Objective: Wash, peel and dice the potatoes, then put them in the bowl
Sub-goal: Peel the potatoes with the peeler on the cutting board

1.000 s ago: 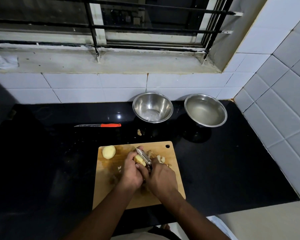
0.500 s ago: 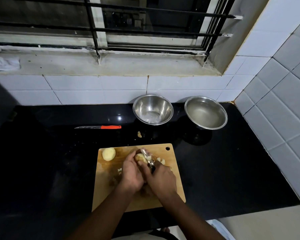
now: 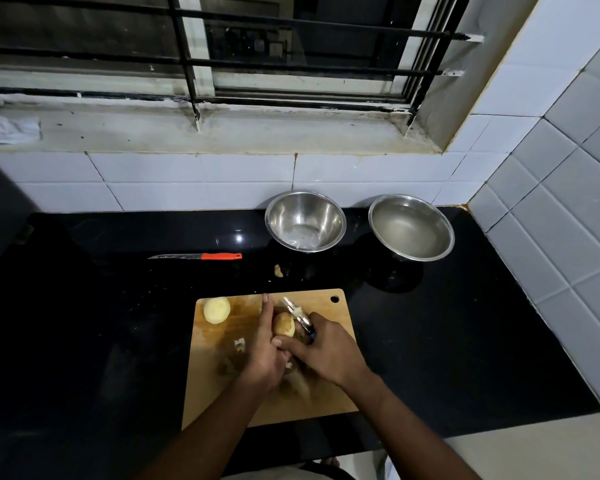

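Two potatoes are on the wooden cutting board (image 3: pixel 326 403): one peeled potato (image 3: pixel 217 309) lies at its far left corner, and the left hand (image 3: pixel 264 355) cradles a half-peeled potato (image 3: pixel 283 324). The right hand (image 3: pixel 329 351) grips one peeler (image 3: pixel 300 317) against it. Two steel bowls (image 3: pixel 305 221) (image 3: pixel 411 227) and one orange-handled knife (image 3: pixel 201 256) sit on the black surface (image 3: pixel 101 323).

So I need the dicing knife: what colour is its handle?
Orange-red handle, head view.

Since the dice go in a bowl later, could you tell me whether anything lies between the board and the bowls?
Only a small potato scrap lies on the counter between the board and the left bowl; otherwise nothing visible.
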The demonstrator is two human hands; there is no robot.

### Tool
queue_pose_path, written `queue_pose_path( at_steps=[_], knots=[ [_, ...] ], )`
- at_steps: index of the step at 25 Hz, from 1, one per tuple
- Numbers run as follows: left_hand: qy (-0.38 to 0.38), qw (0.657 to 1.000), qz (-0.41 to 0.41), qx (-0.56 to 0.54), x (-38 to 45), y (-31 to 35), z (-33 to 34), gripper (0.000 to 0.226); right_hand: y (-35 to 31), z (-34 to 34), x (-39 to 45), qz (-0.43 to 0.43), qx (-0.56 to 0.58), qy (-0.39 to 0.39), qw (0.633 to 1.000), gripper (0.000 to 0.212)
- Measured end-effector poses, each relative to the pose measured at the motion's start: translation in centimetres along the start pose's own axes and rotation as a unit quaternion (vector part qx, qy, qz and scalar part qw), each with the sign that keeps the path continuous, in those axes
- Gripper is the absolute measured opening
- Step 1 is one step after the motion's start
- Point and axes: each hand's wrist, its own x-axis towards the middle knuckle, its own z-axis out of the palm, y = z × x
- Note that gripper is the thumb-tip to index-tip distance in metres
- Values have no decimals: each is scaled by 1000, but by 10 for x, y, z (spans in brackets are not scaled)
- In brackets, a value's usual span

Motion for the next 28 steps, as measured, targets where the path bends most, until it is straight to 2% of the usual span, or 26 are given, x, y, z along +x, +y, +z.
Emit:
queue_pose_path(
  at_steps=[3,7,12,15,17,19,23,25,28],
  knots=[
    [-18,999,12,35,-2,4,0,45,-1,-7,2,-16,-56,-27,998,86],
    [10,997,11,81,-1,2,-3,35,2,-15,3,-40,-117,-54,991,97],
    [59,996,-34,61,10,-3,-7,41,0,-6,-4,-63,-141,-32,988,91],
    [73,995,-52,37,9,-1,-7,38,-2,3,-8,-69,-172,-9,983,82],
    [65,995,-79,11,10,4,-4,31,-5,8,-10,-78,-201,4,976,68],
    [44,994,-95,9,10,9,-1,33,-9,13,-13,-76,-198,19,977,62],
    [59,996,-61,23,11,12,0,41,-7,8,-3,-46,-181,56,981,79],
    [57,996,-52,51,15,12,-5,41,-4,0,4,-18,-159,36,987,89],
    [20,995,-69,64,20,8,-15,40,-3,-6,9,-9,-145,-19,989,90]
  ],
)
